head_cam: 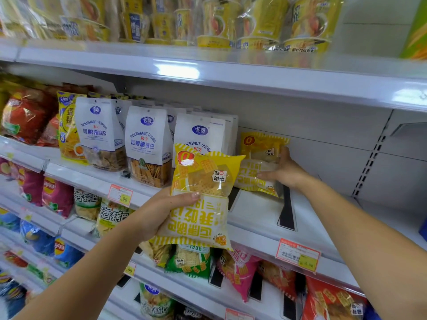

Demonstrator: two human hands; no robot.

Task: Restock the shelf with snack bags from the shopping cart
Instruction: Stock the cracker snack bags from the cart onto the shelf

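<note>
My left hand (159,211) grips a yellow and white snack bag (201,199), upside down, in front of the middle shelf (256,218). Farther back, my right hand (285,170) holds a second bag of the same kind (258,158) that stands on the shelf near the back wall. My thumb is over its front and my fingers lie under its lower part. This bag is also upside down. The shopping cart is out of view.
White stand-up pouches (147,139) stand left of the yellow bags. A black divider (286,211) lies on the shelf below my right wrist; bare shelf lies right of it. Cup noodles (265,21) fill the top shelf, and chip bags (240,271) the shelf below.
</note>
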